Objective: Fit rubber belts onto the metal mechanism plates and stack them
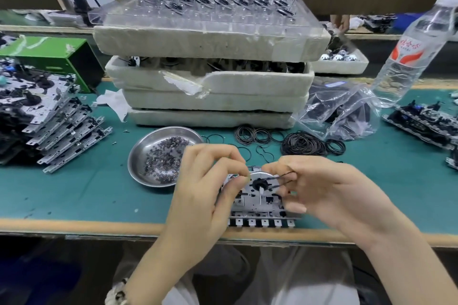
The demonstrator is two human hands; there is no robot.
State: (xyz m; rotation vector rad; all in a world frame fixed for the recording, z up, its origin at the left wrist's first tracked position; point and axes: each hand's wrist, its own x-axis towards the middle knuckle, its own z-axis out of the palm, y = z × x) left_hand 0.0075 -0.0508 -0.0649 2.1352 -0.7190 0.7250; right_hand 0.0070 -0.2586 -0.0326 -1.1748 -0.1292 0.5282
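- We note bare mat left of the bowl, open toward us.
- Far left, the plate stack blocks passage.
- At back, trays form a wall; loose belts lie before them.
- On the right, bag, bottle and plates crowd in.

Mechanism plate sits at the near edge of the table, between the left hand and right hand, with a rubber belt on top. Bowl is just behind-left and loose belts behind-right. Foam trays are stacked further back, plate stack far left, and bag and bottle off right.
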